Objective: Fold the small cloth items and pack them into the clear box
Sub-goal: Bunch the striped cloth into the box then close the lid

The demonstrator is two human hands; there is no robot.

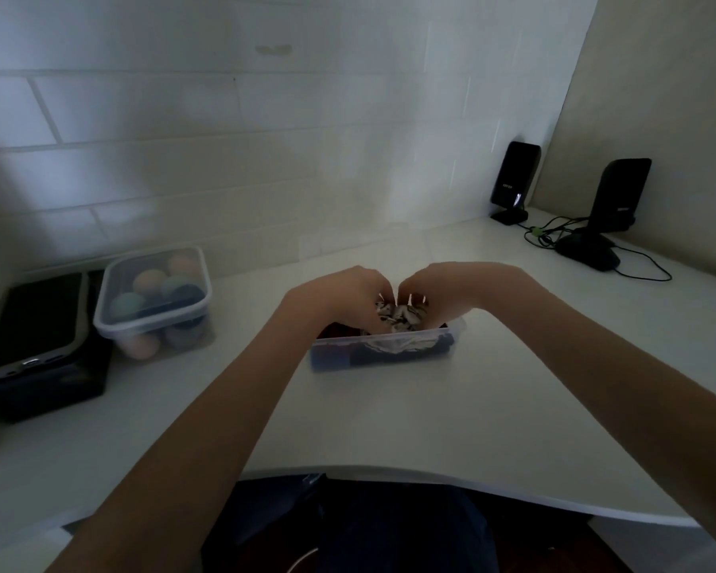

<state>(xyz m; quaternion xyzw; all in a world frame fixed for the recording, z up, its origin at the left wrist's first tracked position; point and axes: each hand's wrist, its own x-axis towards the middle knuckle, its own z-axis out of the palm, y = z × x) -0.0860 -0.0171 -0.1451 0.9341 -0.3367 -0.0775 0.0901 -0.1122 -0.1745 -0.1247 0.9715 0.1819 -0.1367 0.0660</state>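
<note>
A clear plastic box [383, 352] sits in the middle of the white table, with dark blue and dark red cloth showing through its front wall. A black-and-white patterned cloth [397, 315] lies bunched on top inside it. My left hand [348, 297] and my right hand [447, 293] meet over the box, fingers curled down onto the patterned cloth from either side. Their fingertips are hidden in the cloth.
A lidded clear container [154, 299] of pastel balls stands at the left. Beside it a phone [34, 320] lies on a black box [46, 386]. Two black speakers [513, 181] [618, 196], a black mouse [587, 252] and cables occupy the back right corner.
</note>
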